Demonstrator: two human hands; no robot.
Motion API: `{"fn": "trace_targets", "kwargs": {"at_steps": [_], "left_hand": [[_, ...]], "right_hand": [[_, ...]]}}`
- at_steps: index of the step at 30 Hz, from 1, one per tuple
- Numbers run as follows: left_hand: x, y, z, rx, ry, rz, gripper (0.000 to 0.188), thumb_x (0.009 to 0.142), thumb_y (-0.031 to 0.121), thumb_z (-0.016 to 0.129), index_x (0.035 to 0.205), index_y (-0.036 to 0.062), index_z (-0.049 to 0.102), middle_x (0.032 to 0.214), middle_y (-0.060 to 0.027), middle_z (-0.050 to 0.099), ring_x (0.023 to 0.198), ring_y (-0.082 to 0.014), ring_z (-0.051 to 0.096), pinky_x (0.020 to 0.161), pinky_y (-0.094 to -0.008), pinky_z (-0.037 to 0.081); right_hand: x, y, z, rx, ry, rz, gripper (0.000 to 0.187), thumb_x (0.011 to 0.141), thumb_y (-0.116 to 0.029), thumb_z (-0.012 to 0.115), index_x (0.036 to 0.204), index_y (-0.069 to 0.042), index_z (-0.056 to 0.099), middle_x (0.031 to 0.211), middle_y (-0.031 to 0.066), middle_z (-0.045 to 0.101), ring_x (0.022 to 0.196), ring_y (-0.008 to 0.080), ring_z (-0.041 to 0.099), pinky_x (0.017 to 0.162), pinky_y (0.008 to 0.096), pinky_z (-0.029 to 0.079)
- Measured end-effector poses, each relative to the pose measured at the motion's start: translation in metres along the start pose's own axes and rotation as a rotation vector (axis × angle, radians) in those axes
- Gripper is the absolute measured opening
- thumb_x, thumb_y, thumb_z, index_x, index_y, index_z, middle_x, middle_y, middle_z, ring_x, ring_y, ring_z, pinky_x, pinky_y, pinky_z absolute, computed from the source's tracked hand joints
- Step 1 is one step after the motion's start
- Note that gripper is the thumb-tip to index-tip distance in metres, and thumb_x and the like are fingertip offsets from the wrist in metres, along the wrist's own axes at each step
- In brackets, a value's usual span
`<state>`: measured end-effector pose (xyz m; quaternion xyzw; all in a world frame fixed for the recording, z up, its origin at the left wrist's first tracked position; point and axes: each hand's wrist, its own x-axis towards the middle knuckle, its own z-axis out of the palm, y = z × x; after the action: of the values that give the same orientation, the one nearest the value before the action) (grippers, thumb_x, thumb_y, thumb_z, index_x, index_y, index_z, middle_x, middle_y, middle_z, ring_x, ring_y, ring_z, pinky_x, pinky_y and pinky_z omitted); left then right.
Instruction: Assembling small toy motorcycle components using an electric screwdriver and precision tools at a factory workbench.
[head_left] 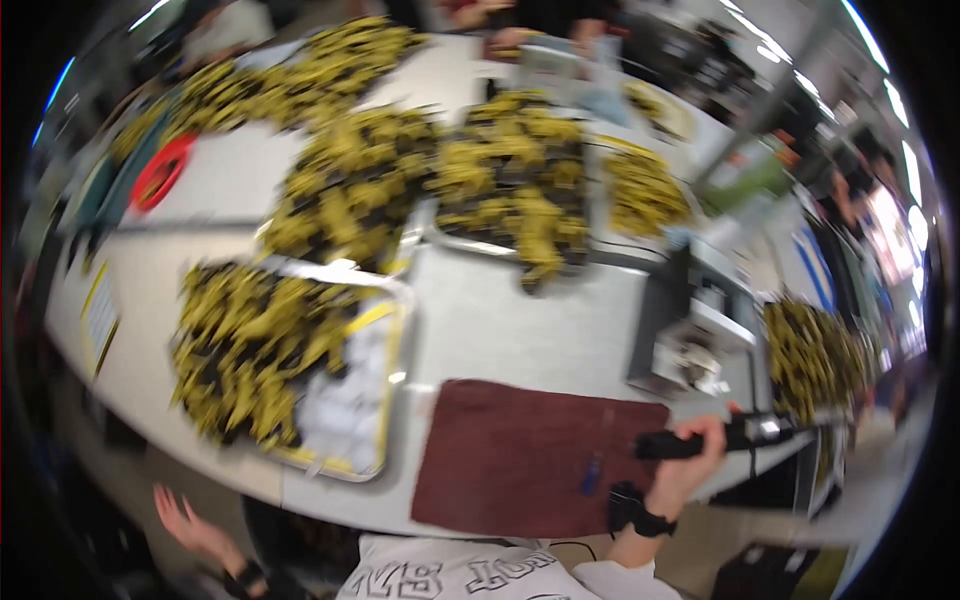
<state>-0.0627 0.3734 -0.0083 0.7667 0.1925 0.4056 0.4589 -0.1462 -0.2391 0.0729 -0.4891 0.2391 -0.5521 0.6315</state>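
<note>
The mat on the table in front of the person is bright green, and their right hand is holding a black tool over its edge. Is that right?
Not quite. The head view shows the mat is dark red-brown, not green. The rest holds: the right hand grips a black tool by the mat's right edge.

Bare tabletop (520,330) lies open between heaped trays (385,400) and the mat (510,450)

Grey table (520,330) — trays (385,400) of yellow-black parts (250,350), dark red mat (520,455), red ring (160,172)
</note>
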Motion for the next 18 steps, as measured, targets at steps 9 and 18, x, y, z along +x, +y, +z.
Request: {"fn": "trace_targets", "kwargs": {"at_steps": [9, 18], "left_hand": [[-0.019, 0.170, 0.138, 0.049, -0.885, 0.519, 0.043, 0.074, 0.013, 0.074, 0.115, 0.0020, 0.062, 0.118, -0.0167, 0.061, 0.106, -0.0339, 0.059, 0.091, -0.0395, 0.047], [-0.012, 0.171, 0.227, 0.755, -0.745, 0.652, 0.089, 0.072, 0.024, 0.075, 0.145, 0.0045, 0.030, 0.142, -0.0246, 0.035, 0.135, -0.0410, 0.028, 0.109, -0.0630, 0.011]], "right_hand": [[-0.015, -0.004, 0.038, -0.157, -0.063, -0.134, 0.052, 0.094, -0.020, 0.052, 0.137, 0.003, 0.035, 0.076, 0.0025, 0.049, 0.065, 0.0115, 0.047, 0.062, 0.0243, 0.041], [-0.025, -0.012, 0.024, -0.341, -0.376, -0.140, 0.058, 0.083, -0.019, 0.063, 0.132, 0.000, 0.040, 0.089, 0.0108, 0.059, 0.080, 0.0209, 0.059, 0.083, 0.0330, 0.048]]}}
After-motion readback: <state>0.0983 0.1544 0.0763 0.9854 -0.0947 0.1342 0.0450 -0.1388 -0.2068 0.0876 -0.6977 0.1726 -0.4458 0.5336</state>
